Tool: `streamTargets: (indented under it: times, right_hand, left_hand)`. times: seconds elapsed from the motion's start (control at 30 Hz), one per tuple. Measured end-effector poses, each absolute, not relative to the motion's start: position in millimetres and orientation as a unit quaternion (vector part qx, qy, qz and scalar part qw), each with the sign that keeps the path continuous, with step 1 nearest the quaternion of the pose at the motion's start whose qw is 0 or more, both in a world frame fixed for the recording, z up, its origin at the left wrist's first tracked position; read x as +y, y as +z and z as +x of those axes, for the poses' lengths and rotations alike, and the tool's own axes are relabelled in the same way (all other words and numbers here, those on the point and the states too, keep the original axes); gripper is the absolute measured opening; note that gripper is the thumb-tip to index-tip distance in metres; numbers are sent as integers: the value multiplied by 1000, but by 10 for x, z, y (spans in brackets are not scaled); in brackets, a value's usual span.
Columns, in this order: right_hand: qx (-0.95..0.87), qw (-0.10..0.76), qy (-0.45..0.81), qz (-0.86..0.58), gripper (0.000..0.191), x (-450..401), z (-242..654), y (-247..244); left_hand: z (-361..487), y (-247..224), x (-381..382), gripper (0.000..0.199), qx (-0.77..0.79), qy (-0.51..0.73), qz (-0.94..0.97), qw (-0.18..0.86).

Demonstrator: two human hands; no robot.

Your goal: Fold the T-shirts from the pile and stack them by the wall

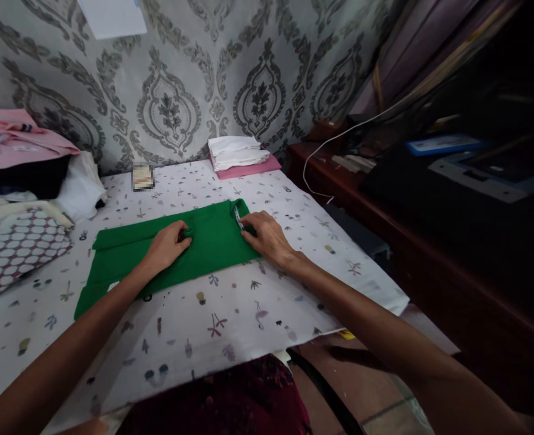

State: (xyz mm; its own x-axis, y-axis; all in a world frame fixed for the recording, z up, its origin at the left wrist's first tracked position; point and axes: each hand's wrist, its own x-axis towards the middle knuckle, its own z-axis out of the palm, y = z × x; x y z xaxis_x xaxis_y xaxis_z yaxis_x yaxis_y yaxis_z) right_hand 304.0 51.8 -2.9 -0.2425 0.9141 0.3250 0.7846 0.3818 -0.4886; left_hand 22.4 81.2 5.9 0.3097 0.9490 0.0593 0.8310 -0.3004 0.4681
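Observation:
A green folded garment (215, 244) lies lengthwise on the patterned sheet in front of me. My left hand (168, 244) rests over its middle, thumb and fingers pinching up a small fold of the cloth. At the garment's right end, my right hand (267, 235) grips the edge near a white label (237, 214) inside what looks like the neckline. My left forearm crosses the near left part of the cloth, where a small white patch (113, 286) shows.
Folded white cloths (235, 151) sit on a pink one (249, 170) by the wall. Piled clothes (22, 145) fill the left side. A dark wooden table (312, 158) stands right, with a white cable (328, 140) hanging down. A small blurred item (142, 177) lies at the back.

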Motion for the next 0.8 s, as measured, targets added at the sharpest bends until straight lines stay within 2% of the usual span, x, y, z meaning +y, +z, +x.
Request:
streamTargets:
  times: [0.23,0.37,0.5,0.6,0.67,0.8]
  right_hand:
    - [-833,295,58,-464,26,521,2760,148]
    - [-891,231,52,-387,35,682,2342,114]
    - [-902,150,40,-404,51,829,2113,-167]
    - [-893,126,25,-432,60,873,2105,-331]
    - [-893,119,15,-433,63,880,2127,-373]
    - [-895,121,8,-429,62,882,2155,-372]
  left_hand:
    - [264,99,462,42,507,198,836,66]
    - [81,48,241,52,488,145,858,77]
    - [-263,-53,172,60,528,95,836,114]
    - [-493,-40,203,60,533,82,826,162]
    - [-645,27,278,55,531,103,827,153]
    - [-1000,181,513,43,594,65,802,-11]
